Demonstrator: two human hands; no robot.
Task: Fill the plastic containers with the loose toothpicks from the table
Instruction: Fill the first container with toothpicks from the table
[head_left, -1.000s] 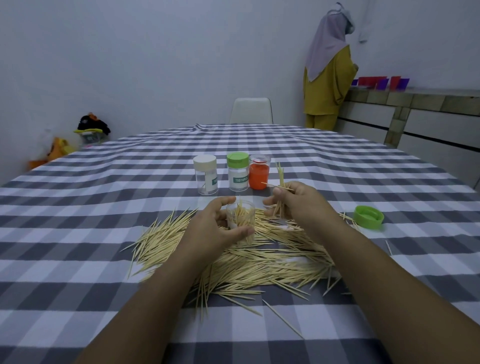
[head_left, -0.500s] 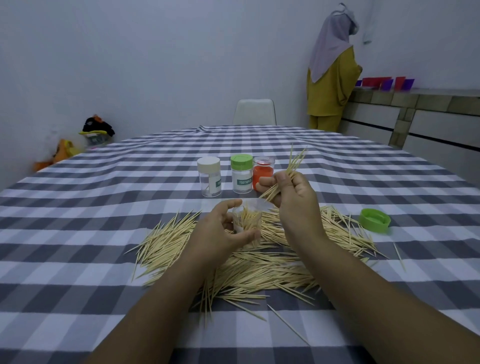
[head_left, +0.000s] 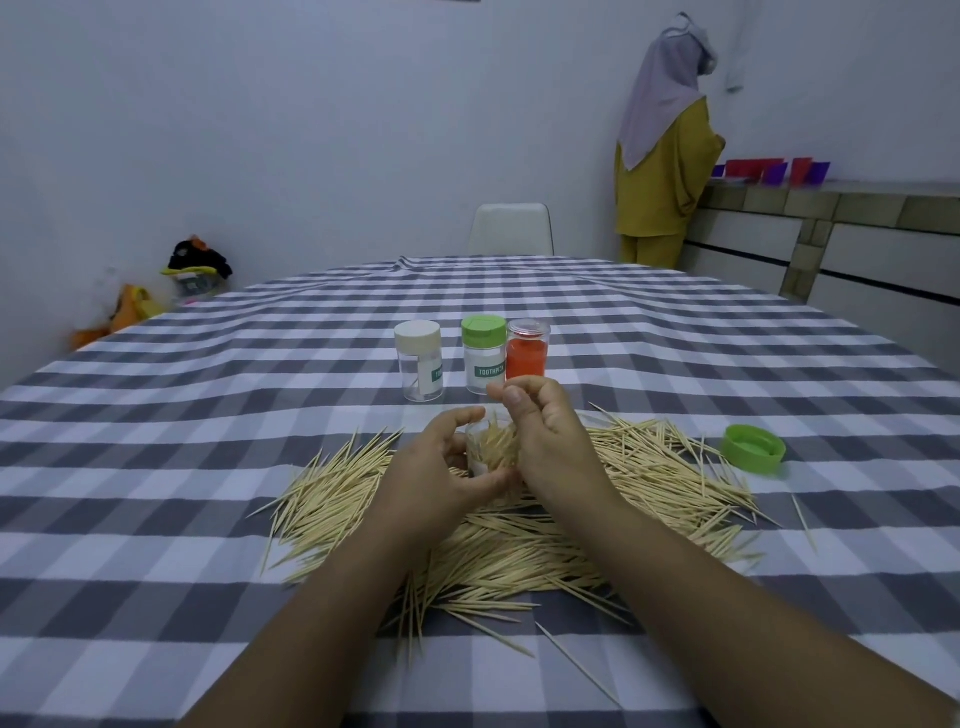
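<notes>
Checked cloth bears thin wooden toothpicks (head_left: 649, 483); left hand (head_left: 441, 467) grips clear cylindrical container (head_left: 485, 449), right hand (head_left: 550, 441) curled above.

Tablecloth (head_left: 208, 415): check pattern of grey, darker grey and white squares. Toothpicks (head_left: 649, 467): pale straw yellow, in a loose heap. Held jar (head_left: 485, 449): clear, showing straw-yellow picks inside. Left jar (head_left: 420, 366): clear body, cream cap, white label with a green band. Middle jar (head_left: 484, 358): white label with a green band lettered in white, lime-green cap. Right jar (head_left: 527, 353): clear, orange-red inside. Loose lid (head_left: 753, 448): lime green. Chair (head_left: 511, 228): white. Wall (head_left: 311, 130): pale bluish grey. Person at the counter (head_left: 662, 171): mustard-yellow clothes, lilac-grey head covering. Trays (head_left: 769, 170) on the counter: red and purple.
</notes>
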